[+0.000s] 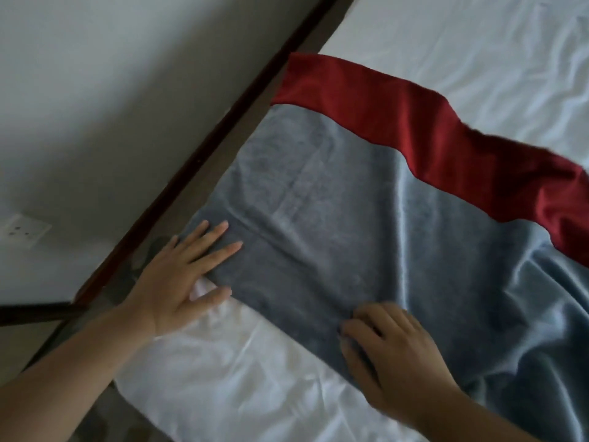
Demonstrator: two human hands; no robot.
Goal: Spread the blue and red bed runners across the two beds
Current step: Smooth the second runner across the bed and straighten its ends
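Left hand [178,282] is laid flat, fingers straight and spread, pressed on the near corner of the bed runner [350,218] by the bed's edge. Right hand [392,355] is set on the runner's near hem, fingers curled, cloth seen between thumb and fingers, so a pinch is read; blur noted. Runner is spread slantwise over the white sheet [223,378] of the bed, blue-grey field toward the hands, red band [414,122] along the far side, folds and ripples left toward the right. Dark bed frame [223,148] runs just beside the corner; a wall socket [25,231] is seen well apart. Cloth is judged soft, limp, light, with a sheen, likely to slide over the sheet. It is best taken at hem or corners and pulled taut; mid-cloth grabs would bunch it.
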